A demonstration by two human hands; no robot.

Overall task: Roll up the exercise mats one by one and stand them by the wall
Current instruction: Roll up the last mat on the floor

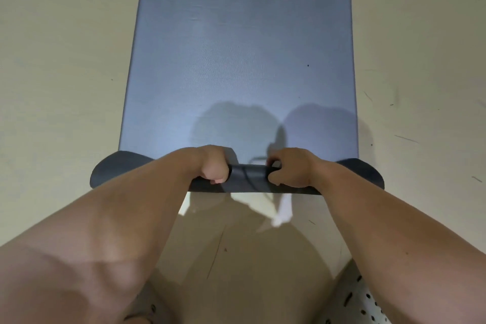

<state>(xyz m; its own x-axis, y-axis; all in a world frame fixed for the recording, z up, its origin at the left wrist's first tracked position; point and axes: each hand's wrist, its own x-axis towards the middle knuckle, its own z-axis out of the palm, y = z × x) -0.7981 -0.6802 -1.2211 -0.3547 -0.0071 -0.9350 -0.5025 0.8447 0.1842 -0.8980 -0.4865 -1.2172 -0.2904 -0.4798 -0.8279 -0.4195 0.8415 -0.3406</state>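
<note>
Left hand (213,166), right hand (288,169) gripping curled end, matte blue-grey mat (242,47)

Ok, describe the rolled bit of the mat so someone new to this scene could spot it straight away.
On the pale floor lies one long blue-grey mat, running away from the person. At its near end, the left hand and right hand grip a curled strip. It alone shows the mat's dark underside, its loose corners flaring out either side.
</note>
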